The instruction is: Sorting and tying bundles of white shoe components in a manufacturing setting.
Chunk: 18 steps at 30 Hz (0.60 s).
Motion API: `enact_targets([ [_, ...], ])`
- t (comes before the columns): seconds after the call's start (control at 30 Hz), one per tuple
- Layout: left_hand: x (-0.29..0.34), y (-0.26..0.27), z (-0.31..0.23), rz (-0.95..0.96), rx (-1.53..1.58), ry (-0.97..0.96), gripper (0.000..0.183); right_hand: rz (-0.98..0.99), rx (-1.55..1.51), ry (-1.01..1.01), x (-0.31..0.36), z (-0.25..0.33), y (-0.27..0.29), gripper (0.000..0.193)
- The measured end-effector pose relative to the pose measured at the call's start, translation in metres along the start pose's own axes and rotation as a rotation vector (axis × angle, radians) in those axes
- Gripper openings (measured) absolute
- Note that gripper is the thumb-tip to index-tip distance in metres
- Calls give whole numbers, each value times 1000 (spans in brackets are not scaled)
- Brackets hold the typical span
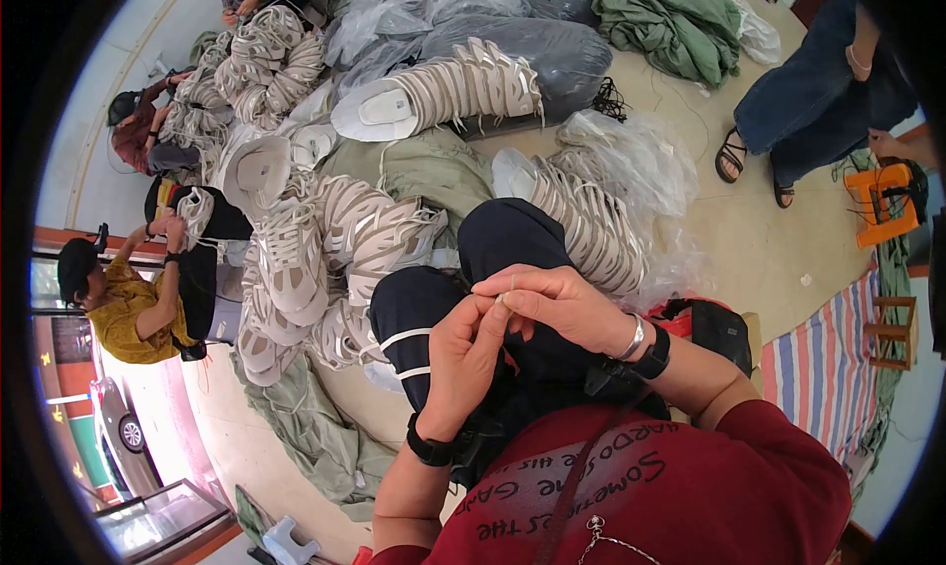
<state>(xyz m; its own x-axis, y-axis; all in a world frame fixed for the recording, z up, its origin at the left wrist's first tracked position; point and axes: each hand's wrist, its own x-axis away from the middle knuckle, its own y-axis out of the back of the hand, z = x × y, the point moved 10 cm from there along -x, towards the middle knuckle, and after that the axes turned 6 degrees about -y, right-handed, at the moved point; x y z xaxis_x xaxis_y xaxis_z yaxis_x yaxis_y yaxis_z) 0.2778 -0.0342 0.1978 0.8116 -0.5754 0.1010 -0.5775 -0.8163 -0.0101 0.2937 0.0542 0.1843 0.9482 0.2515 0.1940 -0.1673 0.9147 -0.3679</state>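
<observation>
Over my lap, my left hand (pixel 467 351) and my right hand (pixel 560 303) meet with thumbs and fingertips pinched together. Something small and thin may be between the fingertips, too fine to make out. My knees in dark trousers (pixel 507 238) are just beyond the hands. Nearest ahead lie stacks of beige and white shoe uppers: one row (pixel 581 220) by my right knee and a laced pile (pixel 296 260) to the left. Another long nested stack (pixel 443 92) lies farther off. Neither hand touches them.
A person in a yellow shirt (pixel 138 314) handles a shoe upper (pixel 195 213) at left; others sit far left. Someone in dark trousers (pixel 808 92) stands at right near an orange stool (pixel 885 202). Plastic bags (pixel 522 48), green cloth (pixel 670 23) and a striped sheet (pixel 823 368) lie around.
</observation>
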Motion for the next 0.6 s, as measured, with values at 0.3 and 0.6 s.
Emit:
enact_targets([
  [0.3,0,0,-1,-70,47,-18,20,35,-20,-12,1,-1,-4,35],
  [0.6,2,4,1,-53,-47,-37,18,59,-119,-106,0,-10,-8,40],
])
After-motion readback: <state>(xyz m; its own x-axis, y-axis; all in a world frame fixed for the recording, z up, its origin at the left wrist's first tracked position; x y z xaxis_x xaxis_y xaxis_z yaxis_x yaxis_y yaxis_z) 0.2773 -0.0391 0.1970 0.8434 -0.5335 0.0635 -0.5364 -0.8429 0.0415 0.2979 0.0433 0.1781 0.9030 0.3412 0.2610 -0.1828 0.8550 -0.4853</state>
